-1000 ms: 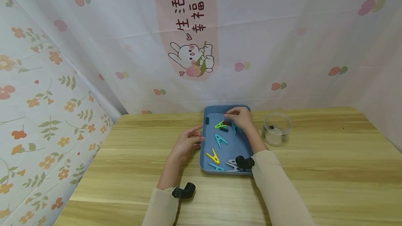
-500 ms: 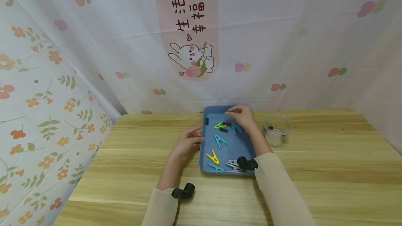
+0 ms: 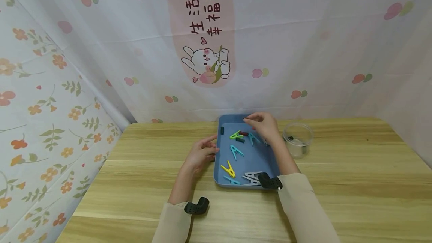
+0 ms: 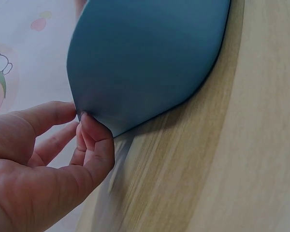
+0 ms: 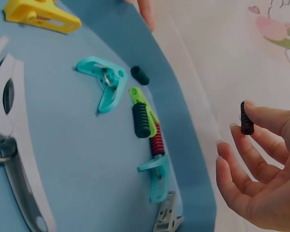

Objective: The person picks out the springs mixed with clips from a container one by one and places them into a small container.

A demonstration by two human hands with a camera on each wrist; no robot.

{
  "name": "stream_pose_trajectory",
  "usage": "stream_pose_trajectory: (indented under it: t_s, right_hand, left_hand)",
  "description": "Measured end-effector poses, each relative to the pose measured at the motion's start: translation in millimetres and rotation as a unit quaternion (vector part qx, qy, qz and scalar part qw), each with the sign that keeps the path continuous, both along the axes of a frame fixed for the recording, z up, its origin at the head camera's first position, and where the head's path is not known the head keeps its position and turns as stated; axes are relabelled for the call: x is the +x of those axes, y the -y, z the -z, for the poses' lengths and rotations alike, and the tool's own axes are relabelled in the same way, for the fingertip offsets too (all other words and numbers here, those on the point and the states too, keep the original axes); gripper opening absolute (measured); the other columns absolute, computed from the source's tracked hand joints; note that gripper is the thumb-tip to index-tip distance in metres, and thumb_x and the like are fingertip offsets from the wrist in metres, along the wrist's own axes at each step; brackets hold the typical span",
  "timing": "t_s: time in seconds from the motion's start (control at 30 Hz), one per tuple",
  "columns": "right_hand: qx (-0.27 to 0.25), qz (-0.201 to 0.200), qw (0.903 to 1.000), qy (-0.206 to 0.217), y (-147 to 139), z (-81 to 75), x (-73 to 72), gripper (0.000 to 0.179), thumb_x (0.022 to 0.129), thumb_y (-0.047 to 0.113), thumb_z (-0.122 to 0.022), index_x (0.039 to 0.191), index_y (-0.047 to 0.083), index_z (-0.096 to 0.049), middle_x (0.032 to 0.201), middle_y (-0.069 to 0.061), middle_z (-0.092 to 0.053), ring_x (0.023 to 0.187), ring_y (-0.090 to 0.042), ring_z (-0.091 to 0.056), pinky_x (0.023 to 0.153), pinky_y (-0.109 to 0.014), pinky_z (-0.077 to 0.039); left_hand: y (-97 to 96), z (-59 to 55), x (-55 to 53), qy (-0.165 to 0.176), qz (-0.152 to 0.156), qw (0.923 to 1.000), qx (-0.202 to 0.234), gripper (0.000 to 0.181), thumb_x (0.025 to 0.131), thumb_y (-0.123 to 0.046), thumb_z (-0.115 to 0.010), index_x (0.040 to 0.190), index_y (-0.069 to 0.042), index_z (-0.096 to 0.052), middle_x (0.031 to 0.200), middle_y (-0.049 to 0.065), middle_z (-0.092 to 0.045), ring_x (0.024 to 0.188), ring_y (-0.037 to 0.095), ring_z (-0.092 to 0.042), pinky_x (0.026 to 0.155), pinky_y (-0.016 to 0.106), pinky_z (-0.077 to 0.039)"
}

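The two hands were well apart from each other, one on either side of a blue tray [image 3: 251, 160] that stood at the far edge of the desk [image 3: 148, 153]. The left hand [image 3: 199, 153] pinched the tray's left wall at the rim with thumb and fingers. The right hand [image 3: 264, 126] held a small black ribbed cylinder [image 5: 247, 119] between thumb and fingertip, up over the tray's far edge, its other fingers loosely bent. Inside the tray, a dark green cylinder [image 3: 222, 130] lay against the left wall near the far left corner. Toward the far edge, a lime clip [image 3: 235, 135], a dark ribbed cylinder [image 3: 240, 140] and a red ribbed cylinder [image 3: 243, 133] lay clustered, with a turquoise clip [image 3: 253, 139] just beside them. A yellow clip [image 3: 229, 169] lay near the left wall, and grey clips [image 3: 251, 176] lay by the near edge. A clear round tub [image 3: 298, 141] stood on the desk beside the tray's right edge, a dark piece visible inside.
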State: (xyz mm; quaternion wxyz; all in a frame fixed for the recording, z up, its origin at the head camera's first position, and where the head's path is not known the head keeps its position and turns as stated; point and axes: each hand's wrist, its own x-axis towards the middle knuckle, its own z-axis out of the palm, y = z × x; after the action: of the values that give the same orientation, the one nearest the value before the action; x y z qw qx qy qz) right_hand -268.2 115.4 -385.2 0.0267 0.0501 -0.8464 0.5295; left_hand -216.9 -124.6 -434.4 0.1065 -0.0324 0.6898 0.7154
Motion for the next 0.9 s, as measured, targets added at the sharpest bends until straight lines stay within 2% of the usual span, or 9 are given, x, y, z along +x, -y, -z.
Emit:
stream_pose_trajectory:
  t_s: [0.33,0.6,0.9]
  right_hand:
    - [0.000,0.003,1.0000,-0.001,1,-14.6,13.4,0.033,0.097,0.026,-0.068,0.116,-0.001,-0.070,0.108,-0.019,-0.068,0.099,-0.042,-0.066,0.079,-0.038,-0.055]
    - [0.011,0.012,0.9998,-0.007,-2,-17.9,23.6,0.033,0.097,0.026,-0.067,0.118,-0.001,-0.069,0.112,-0.020,-0.067,0.099,-0.040,-0.068,0.084,-0.043,-0.056]
    - [0.014,0.029,0.9993,-0.019,-8,-20.0,31.2,0.031,0.099,0.024,-0.064,0.116,-0.001,-0.069,0.110,-0.020,-0.065,0.097,-0.041,-0.068,0.070,-0.028,-0.051]
  left_hand:
    - [-0.6,-0.9,1.0,0.001,-0.004,1.0000,0.004,0.055,0.092,0.008,-0.062,0.145,-0.002,-0.052,0.099,0.007,-0.053,0.082,0.014,-0.056,0.070,0.025,-0.053]
    - [0.4,1.1,-0.9,0.000,0.000,1.0000,0.005,0.054,0.092,0.007,-0.062,0.144,-0.004,-0.053,0.100,0.008,-0.052,0.082,0.014,-0.056,0.070,0.024,-0.053]
    - [0.3,1.0,-1.9,0.001,0.000,1.0000,0.006,0.053,0.092,0.007,-0.063,0.143,-0.005,-0.055,0.101,0.008,-0.052,0.083,0.015,-0.056,0.071,0.025,-0.053]
